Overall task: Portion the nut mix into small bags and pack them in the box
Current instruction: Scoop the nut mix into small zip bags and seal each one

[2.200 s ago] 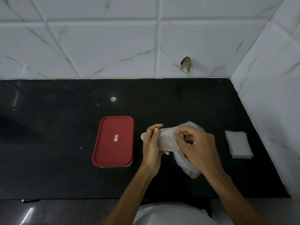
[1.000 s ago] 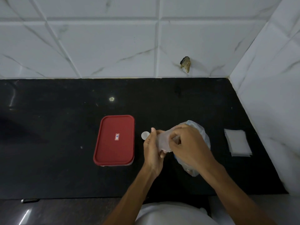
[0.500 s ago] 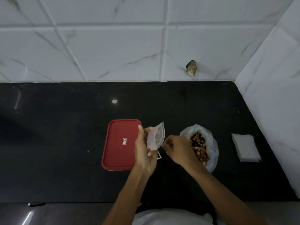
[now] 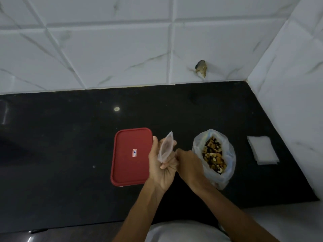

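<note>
My left hand (image 4: 161, 169) holds a small clear bag (image 4: 166, 147) upright, its mouth pointing up, just right of the box. The box (image 4: 131, 156) is a rectangular container with a red lid closed on it. My right hand (image 4: 189, 165) is beside the left, fingers curled shut with the tips against the small bag's lower edge; I cannot see anything in them. To its right a large clear plastic bag (image 4: 229, 165) stands open on the counter with the nut mix (image 4: 213, 154) showing inside.
A stack of flat empty small bags (image 4: 262, 150) lies at the right by the side wall. The black counter (image 4: 70, 154) ends at white tiled walls behind and to the right. A chipped hole (image 4: 201, 68) marks the back wall.
Both hands came away from the large bag, whose open mouth now shows. The small bag moved left and now stands upright in my left hand alone.
</note>
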Demonstrator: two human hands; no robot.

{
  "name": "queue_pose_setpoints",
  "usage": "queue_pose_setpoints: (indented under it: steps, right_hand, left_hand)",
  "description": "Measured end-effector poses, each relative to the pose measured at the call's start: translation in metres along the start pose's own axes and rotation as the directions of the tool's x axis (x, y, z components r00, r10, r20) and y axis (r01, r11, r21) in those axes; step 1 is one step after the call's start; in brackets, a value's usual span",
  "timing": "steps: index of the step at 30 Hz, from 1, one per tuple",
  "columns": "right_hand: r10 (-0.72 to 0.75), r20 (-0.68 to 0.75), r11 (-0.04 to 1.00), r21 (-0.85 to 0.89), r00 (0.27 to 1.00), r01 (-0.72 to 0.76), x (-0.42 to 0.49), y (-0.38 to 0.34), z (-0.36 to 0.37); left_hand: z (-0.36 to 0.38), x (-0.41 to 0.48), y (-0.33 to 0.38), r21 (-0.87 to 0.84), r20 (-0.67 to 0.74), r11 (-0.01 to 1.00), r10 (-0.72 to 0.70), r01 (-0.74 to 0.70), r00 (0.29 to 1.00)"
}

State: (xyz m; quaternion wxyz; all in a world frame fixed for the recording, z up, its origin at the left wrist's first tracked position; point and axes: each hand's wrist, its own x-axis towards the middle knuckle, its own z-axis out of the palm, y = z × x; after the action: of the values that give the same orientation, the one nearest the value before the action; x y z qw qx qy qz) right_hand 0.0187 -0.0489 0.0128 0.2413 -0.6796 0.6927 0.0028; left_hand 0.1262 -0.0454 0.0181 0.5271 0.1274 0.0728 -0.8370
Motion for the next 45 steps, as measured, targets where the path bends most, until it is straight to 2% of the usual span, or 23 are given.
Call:
queue_pose_setpoints:
  steps: [3,5,7,11,13,15,16,19,20,23,28,31,34,37,42,45]
  right_hand:
    - [0.028,-0.284,0.952,0.299,0.958,0.061,-0.036,0.024,-0.024]
    - [0.053,-0.501,0.933,0.333,0.864,0.136,-0.056,0.051,-0.039]
    - [0.097,-0.586,0.956,0.281,0.805,0.09,-0.067,0.085,-0.045]
    - [0.144,-0.468,0.981,0.182,0.872,-0.065,-0.061,0.137,-0.038]
    - [0.059,-0.465,0.997,0.076,0.883,-0.027,-0.049,0.142,-0.038]
    - [-0.04,-0.345,0.983,-0.18,0.938,-0.024,-0.036,0.14,-0.038]
    - [-0.04,-0.282,0.967,-0.253,0.958,-0.034,-0.031,0.138,-0.037]
    - [-0.042,-0.212,0.954,-0.3,0.976,-0.024,-0.021,0.14,-0.033]
    - [-0.044,-0.169,0.956,-0.292,0.985,-0.007,-0.019,0.14,-0.033]
    - [-0.056,-0.157,0.979,-0.202,0.986,0.024,-0.013,0.139,-0.029]
    - [-0.041,-0.073,0.984,-0.174,0.996,0.028,-0.01,0.145,-0.034]
    - [-0.059,-0.187,0.998,-0.005,0.981,0.059,-0.016,0.154,-0.035]
    - [-0.003,-0.245,0.985,0.165,0.97,0.044,-0.014,0.161,-0.036]
    - [0.032,-0.26,0.97,0.241,0.965,0.032,-0.004,0.161,-0.041]
    - [0.015,-0.16,0.96,0.277,0.987,0.03,-0.008,0.169,-0.049]
    - [0.072,-0.088,0.934,0.356,0.994,-0.036,-0.007,0.175,-0.051]
  left_hand:
    - [-0.002,0.003,-0.008,0.044,-0.002,0.999,-0.021,0.021,1.0]
    - [-0.006,0.007,-0.015,0.084,-0.033,0.996,-0.028,0.031,0.999]
    - [-0.011,0.011,-0.023,0.064,-0.049,0.997,-0.051,0.054,0.998]
    - [-0.024,0.023,-0.044,0.05,-0.115,0.996,-0.072,0.078,0.991]
    - [-0.032,0.03,-0.054,0.051,-0.133,0.996,-0.069,0.076,0.989]
    - [-0.039,0.038,-0.063,0.083,-0.168,0.995,-0.048,0.062,0.985]
    - [-0.042,0.041,-0.068,0.109,-0.183,0.992,-0.036,0.057,0.982]
    - [-0.045,0.048,-0.079,0.192,-0.23,0.981,0.01,0.036,0.973]
    - [-0.046,0.05,-0.082,0.216,-0.249,0.976,0.028,0.028,0.968]
    - [-0.048,0.054,-0.086,0.259,-0.284,0.966,0.065,0.011,0.957]
    - [-0.059,0.06,-0.089,0.251,-0.319,0.968,0.093,-0.011,0.943]
    - [-0.063,0.064,-0.089,0.241,-0.328,0.97,0.091,-0.01,0.94]
    - [-0.063,0.066,-0.091,0.246,-0.335,0.969,0.081,0.005,0.939]
    - [-0.06,0.066,-0.091,0.255,-0.335,0.967,0.085,0.004,0.938]
    - [-0.055,0.064,-0.091,0.272,-0.32,0.962,0.088,0.003,0.943]
    - [-0.054,0.063,-0.091,0.284,-0.307,0.959,0.095,-0.004,0.947]
